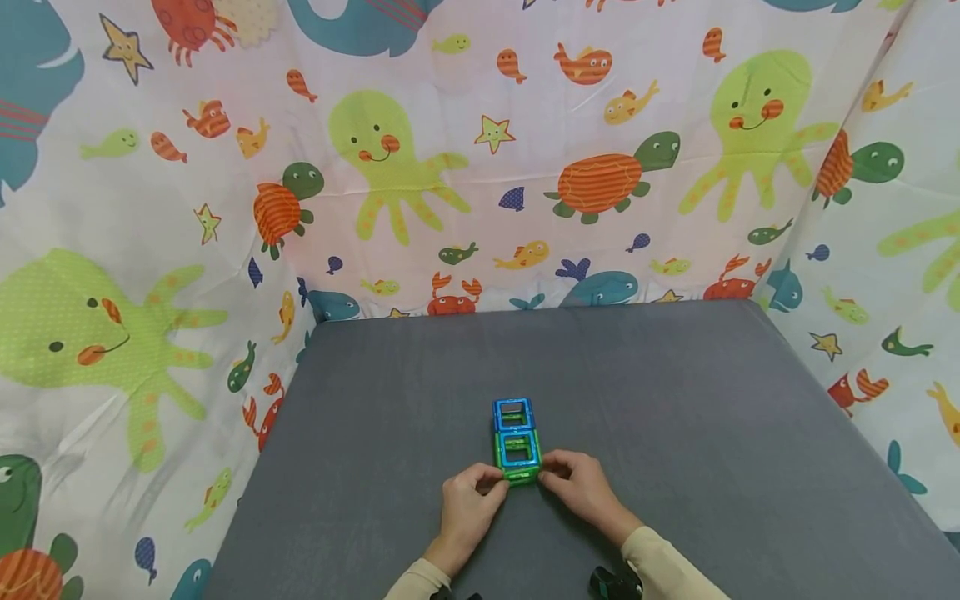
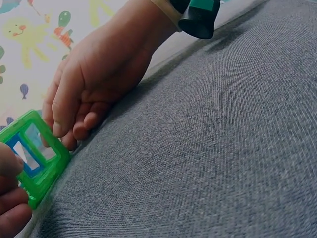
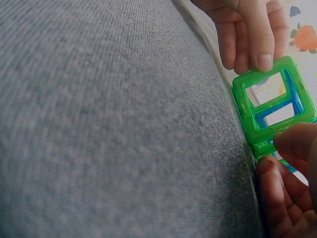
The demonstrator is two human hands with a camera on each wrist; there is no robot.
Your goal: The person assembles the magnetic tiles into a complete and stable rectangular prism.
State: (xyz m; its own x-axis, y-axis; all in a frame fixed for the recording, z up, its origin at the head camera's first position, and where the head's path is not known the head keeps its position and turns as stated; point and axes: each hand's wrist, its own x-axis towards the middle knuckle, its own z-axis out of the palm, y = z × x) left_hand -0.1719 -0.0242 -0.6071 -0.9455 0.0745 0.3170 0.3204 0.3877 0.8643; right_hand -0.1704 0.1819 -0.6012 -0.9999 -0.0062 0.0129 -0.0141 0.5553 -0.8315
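A small structure of square magnetic tiles stands on the grey table in the head view. Two open-framed tiles, a far blue tile (image 1: 513, 401) and a near blue tile (image 1: 518, 434), lie on top, with green frames below them. Facing the person is a green magnetic tile (image 1: 522, 477), seen close up in the right wrist view, its blue neighbours showing through the opening. My left hand (image 1: 467, 510) pinches the structure's near left corner between thumb and fingers. At the near right corner my right hand (image 1: 588, 490) pinches the green edge, thumb (image 3: 292, 144) on its face.
The grey cloth-covered table (image 1: 390, 375) stretches out around the structure. A white curtain (image 1: 480, 192) printed with sea animals hangs behind and along both sides. Dark wrist gear (image 1: 615, 583) shows by the right sleeve.
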